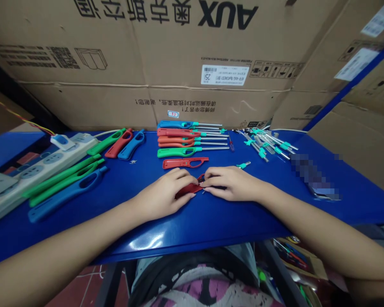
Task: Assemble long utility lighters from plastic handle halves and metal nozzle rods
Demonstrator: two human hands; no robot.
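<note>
At the middle of the blue table, my left hand [166, 194] is closed around a red lighter handle [188, 189]. The fingers of my right hand [232, 183] pinch together at the handle's looped end; whatever small part sits between them is hidden. A thin metal bit pokes out below those fingertips. Just beyond my hands lies another red lighter handle [182, 163]. Past it, long-nosed lighters in green [176, 152], orange, red and blue are lined up with their metal tubes pointing right. A single tube with a teal fitting [243, 165] rests behind my right hand.
Several metal tubes with teal fittings [275, 145] are heaped at the back right, near a blurred dark object [313, 175]. A small screwdriver [231, 143] lies by the lighters. Left are more handles [67, 187] and a white power strip [48, 162]. A cardboard box [115, 64] walls the back.
</note>
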